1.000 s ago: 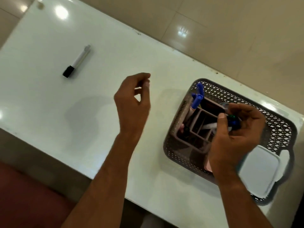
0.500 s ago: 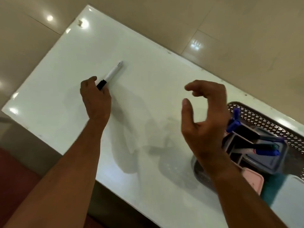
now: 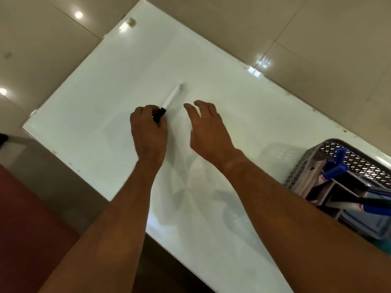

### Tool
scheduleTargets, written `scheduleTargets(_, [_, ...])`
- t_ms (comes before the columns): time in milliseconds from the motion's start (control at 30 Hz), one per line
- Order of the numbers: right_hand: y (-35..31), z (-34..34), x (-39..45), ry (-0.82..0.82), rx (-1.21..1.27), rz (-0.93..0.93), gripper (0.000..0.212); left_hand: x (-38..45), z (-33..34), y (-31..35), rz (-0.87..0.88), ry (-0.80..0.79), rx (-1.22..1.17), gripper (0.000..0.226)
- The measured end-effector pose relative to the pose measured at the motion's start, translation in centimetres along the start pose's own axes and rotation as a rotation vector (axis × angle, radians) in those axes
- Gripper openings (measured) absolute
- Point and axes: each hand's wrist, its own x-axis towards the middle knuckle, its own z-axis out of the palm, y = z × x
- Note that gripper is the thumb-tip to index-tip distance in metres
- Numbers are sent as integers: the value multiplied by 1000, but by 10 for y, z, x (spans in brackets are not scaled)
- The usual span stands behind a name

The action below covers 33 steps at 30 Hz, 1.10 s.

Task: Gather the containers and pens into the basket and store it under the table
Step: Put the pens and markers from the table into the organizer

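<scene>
A white marker with a black cap [image 3: 172, 97] lies on the white table [image 3: 105, 85], pointing up and to the right. My left hand [image 3: 149, 130] has its fingers curled around the capped end. My right hand [image 3: 208, 127] hovers just right of the marker, fingers apart, holding nothing. At the right edge stands the grey perforated basket [image 3: 304, 172]. Inside it sits a grey pen holder [image 3: 309, 187] with several blue-capped markers [image 3: 336, 168] and a bluish container [image 3: 364, 224], partly cut off by the frame.
The table's near edge runs diagonally from left to bottom centre. A reddish-brown surface [image 3: 27, 225] lies below it at the lower left. Glossy beige floor tiles [image 3: 317, 34] surround the table beyond its far edge.
My left hand has closed on the marker's black cap. My right hand has come away from the basket and moved left to beside the marker. The view has swung left.
</scene>
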Motion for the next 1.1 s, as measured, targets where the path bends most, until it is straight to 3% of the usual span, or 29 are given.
scheduleTargets(167, [-9, 14, 20, -17, -50, -49, 69, -27, -6, 4, -14, -42, -94, 18])
scheduleTargets(300, [-8, 18, 3, 67, -75, -49, 62, -43, -18, 17, -50, -3, -198, 19])
scheduleTargets(567, [12, -39, -73, 320, 43, 33, 19, -102, -44, 102, 135, -58, -408, 18])
scheduleTargets(800, [29, -134, -151, 580, 147, 149, 16, -163, -48, 204, 342, -122, -577, 19])
scheduleTargets(967, [63, -180, -211, 775, 120, 298, 16, -195, -31, 246, 440, -359, -679, 24])
scheduleTargets(1100, [83, -186, -241, 793, 241, 526, 44, -205, -18, 247, 294, -401, -601, 24])
